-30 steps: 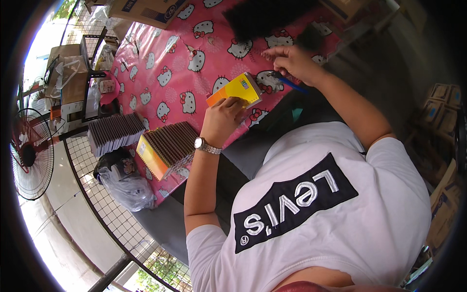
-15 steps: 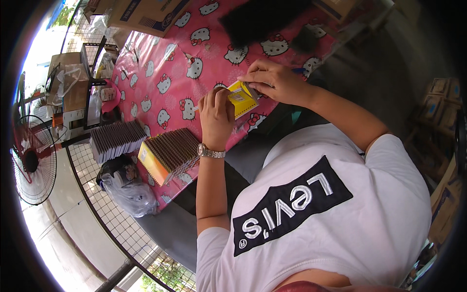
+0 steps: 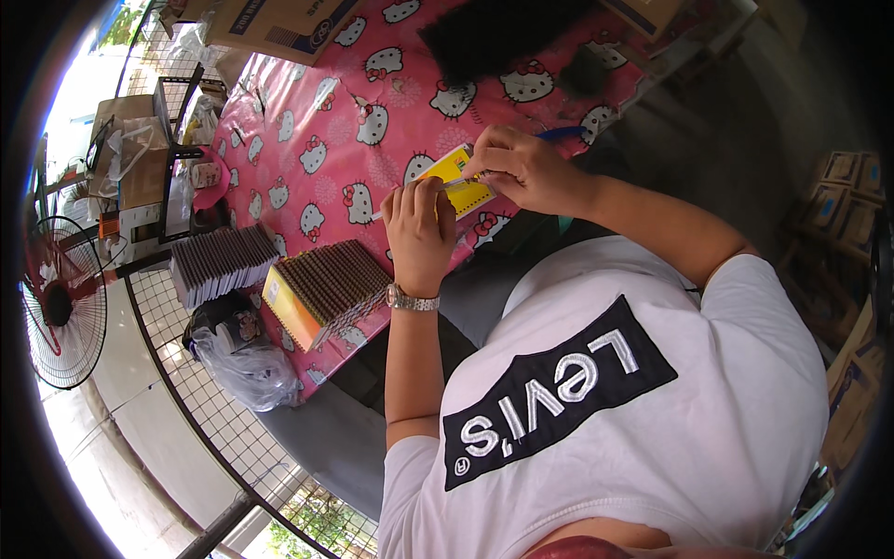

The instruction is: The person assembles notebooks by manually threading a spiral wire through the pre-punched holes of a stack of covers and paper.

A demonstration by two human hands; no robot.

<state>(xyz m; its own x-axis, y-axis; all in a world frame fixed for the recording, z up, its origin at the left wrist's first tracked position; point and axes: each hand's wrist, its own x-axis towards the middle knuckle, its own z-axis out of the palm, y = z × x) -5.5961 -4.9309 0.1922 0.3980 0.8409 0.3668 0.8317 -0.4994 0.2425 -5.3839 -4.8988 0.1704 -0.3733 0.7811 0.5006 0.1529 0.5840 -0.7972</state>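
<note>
A yellow-covered notebook (image 3: 472, 197) with a row of small punched holes along its lower edge lies at the near edge of the table. My left hand (image 3: 419, 219), with a metal-banded watch on the wrist, is closed over the notebook's left side. A thin white strip pokes out on the far side of that hand. My right hand (image 3: 526, 166) pinches at the notebook's right part, its fingertips together over the cover; what they hold is too small to tell. A blue object (image 3: 562, 133) lies just beyond the right hand.
Left of my hands stand a row of spiral-bound notebooks (image 3: 326, 284) and a stack of grey-edged booklets (image 3: 223, 264). A clear plastic bag (image 3: 250, 373) rests beside them. Cardboard boxes (image 3: 279, 28) and a dark mat (image 3: 503, 37) sit farther back on the pink tablecloth (image 3: 279, 158). A fan (image 3: 60, 303) stands far left.
My right hand has shifted slightly left and nearer over the notebook, whose cover now lies flatter with more yellow showing. My left hand has moved slightly right.
</note>
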